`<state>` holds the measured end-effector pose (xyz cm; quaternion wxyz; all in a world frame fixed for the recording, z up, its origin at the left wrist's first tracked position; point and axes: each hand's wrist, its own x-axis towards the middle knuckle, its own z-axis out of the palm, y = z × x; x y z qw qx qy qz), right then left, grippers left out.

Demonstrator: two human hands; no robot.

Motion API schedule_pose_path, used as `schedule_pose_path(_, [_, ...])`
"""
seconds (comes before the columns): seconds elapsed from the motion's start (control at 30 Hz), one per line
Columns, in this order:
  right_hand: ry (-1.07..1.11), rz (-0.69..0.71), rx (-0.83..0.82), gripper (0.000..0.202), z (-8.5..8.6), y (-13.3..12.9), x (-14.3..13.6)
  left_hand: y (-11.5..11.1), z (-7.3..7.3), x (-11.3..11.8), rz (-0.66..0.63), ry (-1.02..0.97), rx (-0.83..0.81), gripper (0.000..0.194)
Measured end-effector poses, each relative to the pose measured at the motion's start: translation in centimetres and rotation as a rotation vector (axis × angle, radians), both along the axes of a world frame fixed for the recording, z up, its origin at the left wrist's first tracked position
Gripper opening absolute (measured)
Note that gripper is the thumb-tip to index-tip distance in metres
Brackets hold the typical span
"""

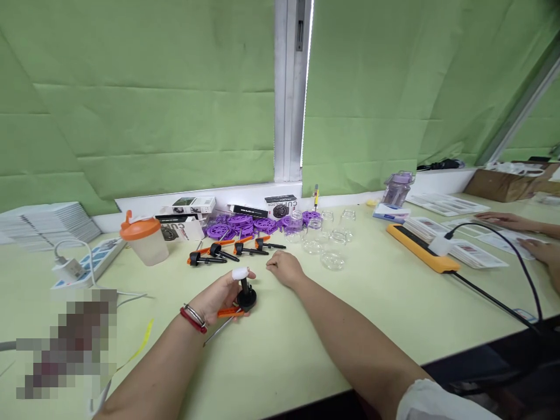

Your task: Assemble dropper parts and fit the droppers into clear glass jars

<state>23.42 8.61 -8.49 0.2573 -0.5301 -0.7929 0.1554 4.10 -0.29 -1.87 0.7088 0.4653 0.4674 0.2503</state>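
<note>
My left hand (225, 294), with a white wrapping on one digit, is closed around a black-and-orange part. This part has a round black base (247, 298), an upright black stem and an orange lever (230, 312). A thin metal rod (219, 331) slants down from beneath the hand. To the right, my right hand (286, 269) rests low over the table with its fingertips drawn together; anything inside the pinch is too small or hidden to make out. Just beyond both hands lie several similar black-and-orange parts (219, 252) in a row, their black stems pointing right.
Behind the row are purple plastic pieces (240, 224) and cup holder boxes (179, 227). Clear glass-like cups (332, 260) stand right of them. An orange-lidded cup (149, 245) and a white power strip (94, 265) are left; a yellow power strip (422, 248) and another person's hands (503, 220) are right.
</note>
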Motion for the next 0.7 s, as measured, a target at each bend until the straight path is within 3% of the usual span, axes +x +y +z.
schedule_pose_path(0.27, [0.046, -0.050, -0.046, 0.009, 0.7, -0.5, -0.2, 0.2, 0.2, 0.0, -0.023, -0.008, -0.031, 0.062])
schedule_pose_path(0.33, [0.186, -0.031, -0.081, 0.009, 1.2, -0.9, -0.3, 0.2, 0.1, -0.1, -0.024, -0.006, -0.026, 0.063])
schedule_pose_path(0.43, [0.657, 0.084, -0.290, 0.014, 2.1, -2.0, -0.6, 0.4, -0.2, -0.3, -0.029, 0.003, -0.021, 0.065])
schedule_pose_path(0.5, [0.857, 0.210, -0.450, 0.025, 2.8, -2.9, -0.8, 0.5, -0.3, -0.3, -0.042, 0.002, -0.022, 0.066])
schedule_pose_path(0.6, [0.920, 0.363, -0.596, 0.035, 3.7, -4.2, -0.9, 0.5, -0.3, -0.2, -0.071, -0.003, -0.020, 0.063])
schedule_pose_path(0.7, [0.935, 0.418, -0.657, 0.038, 4.1, -5.0, -1.0, 0.5, -0.2, -0.1, -0.099, -0.020, -0.006, 0.060])
